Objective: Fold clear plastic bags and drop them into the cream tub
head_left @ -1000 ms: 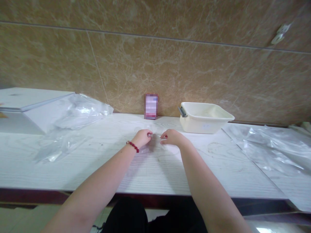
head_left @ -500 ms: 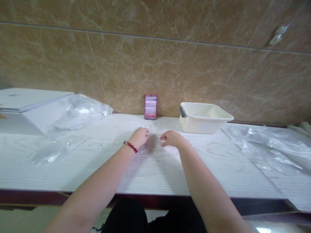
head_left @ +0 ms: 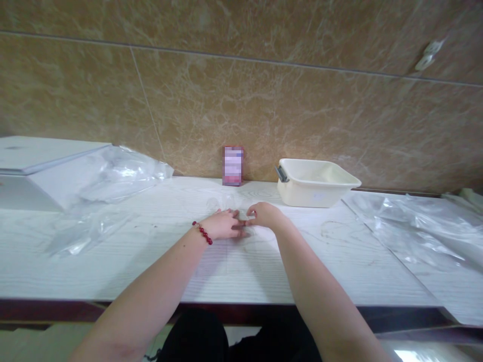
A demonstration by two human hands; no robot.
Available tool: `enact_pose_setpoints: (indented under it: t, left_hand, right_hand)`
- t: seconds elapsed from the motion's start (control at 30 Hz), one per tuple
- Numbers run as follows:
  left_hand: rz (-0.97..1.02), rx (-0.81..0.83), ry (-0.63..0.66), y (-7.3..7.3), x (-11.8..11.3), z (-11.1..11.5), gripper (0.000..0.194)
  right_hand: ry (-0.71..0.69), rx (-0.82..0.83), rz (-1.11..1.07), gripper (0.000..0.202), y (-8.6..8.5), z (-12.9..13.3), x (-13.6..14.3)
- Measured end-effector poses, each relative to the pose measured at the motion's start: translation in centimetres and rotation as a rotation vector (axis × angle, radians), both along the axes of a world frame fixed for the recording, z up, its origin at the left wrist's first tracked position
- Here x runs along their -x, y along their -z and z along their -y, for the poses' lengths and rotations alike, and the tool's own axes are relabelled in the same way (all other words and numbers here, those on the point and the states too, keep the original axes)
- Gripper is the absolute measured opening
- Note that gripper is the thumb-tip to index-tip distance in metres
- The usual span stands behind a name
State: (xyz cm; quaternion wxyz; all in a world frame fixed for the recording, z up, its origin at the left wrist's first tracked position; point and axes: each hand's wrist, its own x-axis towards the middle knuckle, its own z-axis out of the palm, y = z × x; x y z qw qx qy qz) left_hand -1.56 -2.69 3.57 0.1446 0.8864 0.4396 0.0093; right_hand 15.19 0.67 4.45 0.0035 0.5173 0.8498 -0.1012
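Note:
My left hand [head_left: 225, 224], with a red bead bracelet [head_left: 204, 233] at its wrist, lies low over the white tabletop with its fingers spread toward the right. Its fingertips come close to those of my right hand [head_left: 266, 215], whose thumb and fingers are curled into a pinch. What the pinch holds, if anything, is too small to make out. Faint clear plastic film [head_left: 217, 202] lies on the table around and beyond my left hand; its outline is hard to see.
A phone [head_left: 233, 167] with a blurred screen leans against the marbled wall. Right of it stands a cream plastic bin [head_left: 315, 193] with a grey handle. Crumpled clear plastic bags [head_left: 100, 221] lie beside a white box [head_left: 41, 186] at left. More clear plastic [head_left: 422, 231] covers the right side.
My left hand has moved slightly down and right, from curled to spread fingers, closing the gap to my right hand. My right hand has stayed nearly in place.

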Motion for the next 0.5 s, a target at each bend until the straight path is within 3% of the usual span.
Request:
enact_pose_setpoints:
  t: [0.27, 0.5]
  left_hand:
    - [0.032, 0.033, -0.049, -0.4, 0.4, 0.2, 0.043]
    - [0.006, 0.050, -0.073, -0.8, 1.0, 0.0, 0.039]
  right_hand:
    - [-0.007, 0.029, -0.021, 0.042, 0.5, -0.2, -0.4]
    - [-0.011, 0.010, -0.041, 0.044, -0.4, 0.0, -0.6]
